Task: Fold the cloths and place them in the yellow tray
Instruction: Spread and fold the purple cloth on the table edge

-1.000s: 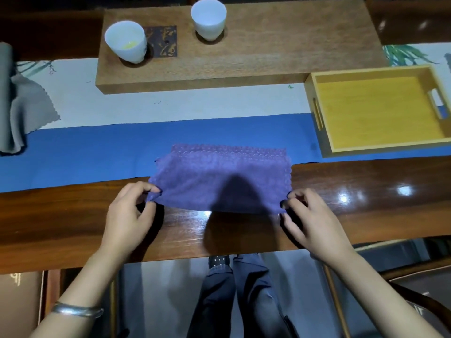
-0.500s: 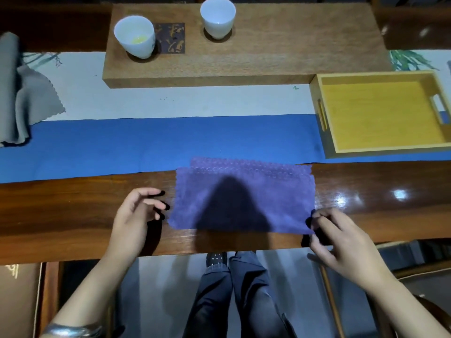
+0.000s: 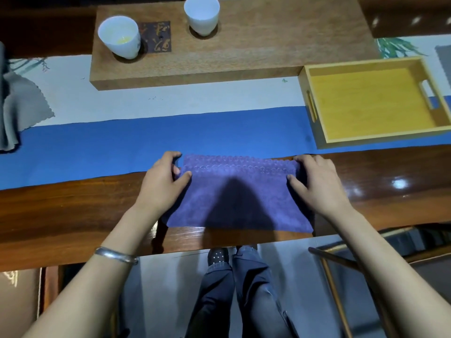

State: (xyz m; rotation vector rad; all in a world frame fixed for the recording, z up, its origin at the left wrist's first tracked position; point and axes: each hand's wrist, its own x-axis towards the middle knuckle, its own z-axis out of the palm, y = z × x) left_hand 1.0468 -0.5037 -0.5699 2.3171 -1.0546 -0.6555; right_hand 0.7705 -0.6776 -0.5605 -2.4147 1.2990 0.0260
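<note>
A purple cloth (image 3: 239, 191), folded into a wide rectangle with scalloped far edges, lies on the dark wooden table near its front edge. My left hand (image 3: 163, 181) pinches the cloth's far left corner, thumb on top. My right hand (image 3: 314, 184) holds the far right corner the same way. The yellow tray (image 3: 371, 101) stands at the right, beyond the cloth, with nothing in it. A grey cloth (image 3: 17, 111) lies crumpled at the far left edge.
A long wooden block (image 3: 244, 45) sits at the back with two white cups (image 3: 120, 36) (image 3: 202, 14) on it. A blue and white runner (image 3: 97, 142) spans the table. A chair frame (image 3: 341, 264) shows below right.
Both hands moved from the cloth's near corners to its far corners and took hold there. The cloth lies flat on the table now.
</note>
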